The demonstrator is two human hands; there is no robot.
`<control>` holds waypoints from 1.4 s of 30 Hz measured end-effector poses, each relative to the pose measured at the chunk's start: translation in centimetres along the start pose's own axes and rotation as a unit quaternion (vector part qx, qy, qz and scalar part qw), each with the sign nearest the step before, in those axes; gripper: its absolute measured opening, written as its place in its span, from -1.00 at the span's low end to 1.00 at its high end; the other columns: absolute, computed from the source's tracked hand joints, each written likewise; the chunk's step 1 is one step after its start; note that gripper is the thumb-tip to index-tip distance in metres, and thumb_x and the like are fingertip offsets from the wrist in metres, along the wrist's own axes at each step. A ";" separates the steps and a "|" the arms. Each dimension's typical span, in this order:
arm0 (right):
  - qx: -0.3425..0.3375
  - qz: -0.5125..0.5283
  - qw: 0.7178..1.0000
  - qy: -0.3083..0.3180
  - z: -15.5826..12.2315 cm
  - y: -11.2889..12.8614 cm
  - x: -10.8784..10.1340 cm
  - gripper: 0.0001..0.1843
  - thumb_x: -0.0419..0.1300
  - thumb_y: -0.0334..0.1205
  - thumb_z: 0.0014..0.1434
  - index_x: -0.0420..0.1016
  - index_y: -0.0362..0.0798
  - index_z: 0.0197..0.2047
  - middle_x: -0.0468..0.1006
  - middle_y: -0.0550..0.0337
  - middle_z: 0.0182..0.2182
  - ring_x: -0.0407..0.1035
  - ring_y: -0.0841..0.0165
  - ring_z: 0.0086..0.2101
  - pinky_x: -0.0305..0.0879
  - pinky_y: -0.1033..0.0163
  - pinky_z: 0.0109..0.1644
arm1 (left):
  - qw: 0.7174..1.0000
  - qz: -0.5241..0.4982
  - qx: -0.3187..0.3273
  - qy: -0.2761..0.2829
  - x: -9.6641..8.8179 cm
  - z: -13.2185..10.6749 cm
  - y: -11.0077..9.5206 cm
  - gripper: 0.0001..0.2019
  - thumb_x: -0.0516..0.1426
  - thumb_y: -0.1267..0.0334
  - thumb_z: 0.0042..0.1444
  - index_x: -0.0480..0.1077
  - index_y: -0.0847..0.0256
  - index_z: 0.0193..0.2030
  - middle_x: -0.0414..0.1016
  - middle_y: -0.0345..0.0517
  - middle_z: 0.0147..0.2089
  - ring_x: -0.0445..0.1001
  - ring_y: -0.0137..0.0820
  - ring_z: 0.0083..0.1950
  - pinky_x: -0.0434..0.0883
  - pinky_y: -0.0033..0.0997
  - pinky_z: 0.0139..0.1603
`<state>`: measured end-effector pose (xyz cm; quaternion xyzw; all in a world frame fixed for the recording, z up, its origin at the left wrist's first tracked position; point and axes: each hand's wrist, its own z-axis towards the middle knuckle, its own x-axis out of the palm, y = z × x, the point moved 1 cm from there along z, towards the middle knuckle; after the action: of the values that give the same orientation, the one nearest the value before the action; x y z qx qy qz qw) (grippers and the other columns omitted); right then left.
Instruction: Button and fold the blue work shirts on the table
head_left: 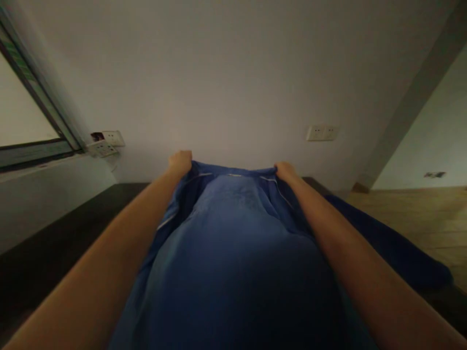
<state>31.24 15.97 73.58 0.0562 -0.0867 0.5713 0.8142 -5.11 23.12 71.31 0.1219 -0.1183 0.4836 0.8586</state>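
A blue jacket [226, 233] with thin white piping hangs stretched out in front of me, its upper edge pulled nearly straight between my hands. My left hand [181, 163] is closed around the left end of that edge. At the right end, my right hand [285, 171] pinches the cloth. Both arms reach forward, and the jacket's body billows down toward me, dark and shadowed at the bottom. A darker blue length of cloth [390, 243], sleeve-like, stretches out to the right behind my right forearm; whether it joins the jacket is hidden.
Beneath the cloth is a dark flat surface [83, 218] against a pale wall [226, 87]. Wall sockets [323, 132] are on the right, with more sockets [109, 140] on the left beside a window frame [44, 107]. Light floor [412, 209] shows at right.
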 end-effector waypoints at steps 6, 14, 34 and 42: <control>0.013 0.021 1.000 0.001 -3.6 -2.3 11.5 -0.72 0.02 -0.35 0.24 0.53 -0.10 -0.10 0.52 -0.06 -0.13 0.32 0.23 -0.04 0.28 0.23 -0.06 | 0.998 0.037 -0.045 0.036 15.6 -4.2 -0.2 -0.71 -0.09 0.42 0.23 0.43 0.26 -0.08 0.53 0.16 -0.13 0.50 -0.18 -0.05 0.37 -0.14 -0.03; -0.017 0.077 0.991 -0.106 -3.5 -3.1 12.2 -0.57 -0.01 -0.28 0.25 0.33 -0.11 0.16 0.34 -0.09 0.11 0.13 0.12 0.12 0.16 0.03 0.12 | 0.998 0.000 0.017 -0.061 17.5 -6.6 1.0 -0.60 -0.06 0.37 0.20 0.27 0.16 0.18 0.31 0.08 0.20 0.24 -0.17 0.22 0.14 -0.11 0.23; -0.122 0.116 0.985 0.029 -18.8 6.0 11.9 -0.54 -0.09 -0.10 0.35 0.31 -0.10 0.20 0.31 -0.08 0.20 0.15 0.20 0.20 -0.16 -0.11 0.31 | 0.971 -0.051 0.166 0.164 17.0 -22.5 -6.2 -0.54 -0.11 0.09 0.29 0.14 0.00 0.31 0.08 -0.04 0.39 0.01 -0.15 0.39 -0.01 0.11 0.32; -0.200 0.144 0.969 0.024 -22.3 9.8 7.7 -0.63 0.00 -0.18 0.30 0.40 -0.02 0.13 0.30 0.02 0.21 0.13 0.19 0.20 -0.04 -0.07 0.29 | 0.973 -0.106 0.190 0.073 15.1 -23.1 -6.6 -0.62 -0.05 0.29 0.24 0.32 0.14 0.17 0.35 -0.02 0.21 0.26 -0.28 0.24 0.04 -0.07 0.34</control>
<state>26.30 30.61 53.22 -0.1343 -0.1871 0.6549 0.7198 10.17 39.40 53.75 0.2594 0.0523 0.4113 0.8722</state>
